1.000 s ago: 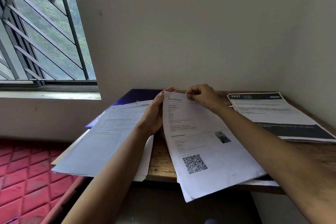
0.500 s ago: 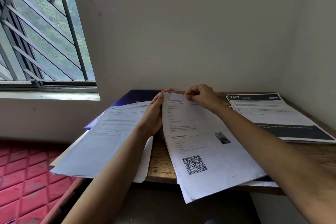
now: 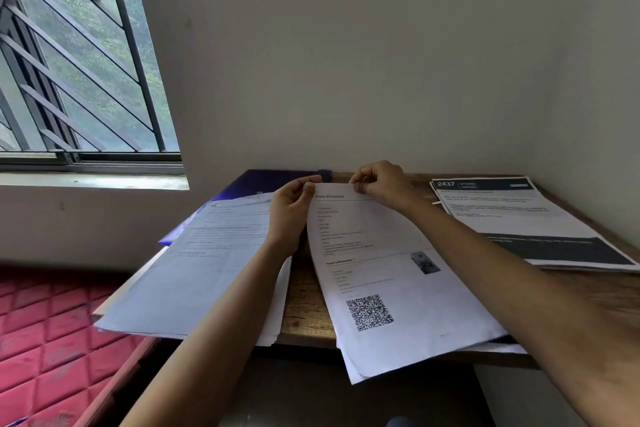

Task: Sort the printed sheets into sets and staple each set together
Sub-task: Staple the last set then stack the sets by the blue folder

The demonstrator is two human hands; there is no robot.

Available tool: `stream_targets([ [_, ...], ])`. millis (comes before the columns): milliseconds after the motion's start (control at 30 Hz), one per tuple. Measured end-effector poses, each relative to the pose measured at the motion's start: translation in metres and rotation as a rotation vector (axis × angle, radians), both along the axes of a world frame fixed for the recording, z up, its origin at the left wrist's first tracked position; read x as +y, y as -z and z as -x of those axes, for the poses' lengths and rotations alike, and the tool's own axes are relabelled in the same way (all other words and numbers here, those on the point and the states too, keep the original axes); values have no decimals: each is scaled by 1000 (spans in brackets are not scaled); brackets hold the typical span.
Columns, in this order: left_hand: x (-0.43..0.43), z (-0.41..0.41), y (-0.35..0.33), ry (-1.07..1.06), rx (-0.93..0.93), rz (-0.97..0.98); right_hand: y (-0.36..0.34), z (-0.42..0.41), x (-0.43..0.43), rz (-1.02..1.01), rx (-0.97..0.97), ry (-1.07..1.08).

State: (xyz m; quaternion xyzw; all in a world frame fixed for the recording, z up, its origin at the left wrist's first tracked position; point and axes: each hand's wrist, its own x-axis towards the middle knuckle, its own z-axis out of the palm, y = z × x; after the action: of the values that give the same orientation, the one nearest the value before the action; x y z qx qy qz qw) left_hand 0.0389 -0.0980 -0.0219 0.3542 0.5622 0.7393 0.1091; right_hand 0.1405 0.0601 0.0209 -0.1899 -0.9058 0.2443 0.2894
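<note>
A plain pale wall backs a wooden table in a corner. Daylight enters a barred window at left, above a red quilted mattress.

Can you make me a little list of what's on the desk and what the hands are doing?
place: wooden table in a corner, beside a window
middle: QR-code sheet on top of more sheets, hanging over the near edge
left hand: pinches that sheet's top left corner
right hand: pinches its top edge
left pile: printed sheets lying over a blue folder
right pile: sheets headed 2437
stapler: none in view
</note>
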Motion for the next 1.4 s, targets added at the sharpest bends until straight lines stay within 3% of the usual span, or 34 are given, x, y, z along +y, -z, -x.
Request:
stream_targets([
  [167,3,10,7,-171,99,113,4,0,-1,-61,-19,17],
  [267,6,17,9,-256,85,158,2,-5,-14,-273,-125,22],
  [333,7,21,11,-310,53,188,0,-15,-30,-320,-126,-71],
  [500,9,24,12,-383,93,236,11,-72,-84,-178,-144,-425],
  [633,10,27,14,-413,62,240,32,-119,-122,-148,-275,-523],
  [733,10,28,15,-432,53,245,49,-144,-145,-257,-300,-581],
  [867,9,27,15,-428,21,254,72,-161,-162,-423,-145,-535],
  [1000,8,27,14,-405,-7,263,89,-165,-170,-437,84,-420],
  [1400,7,28,15,-343,-75,245,101,-169,-190,-133,307,-162],
])
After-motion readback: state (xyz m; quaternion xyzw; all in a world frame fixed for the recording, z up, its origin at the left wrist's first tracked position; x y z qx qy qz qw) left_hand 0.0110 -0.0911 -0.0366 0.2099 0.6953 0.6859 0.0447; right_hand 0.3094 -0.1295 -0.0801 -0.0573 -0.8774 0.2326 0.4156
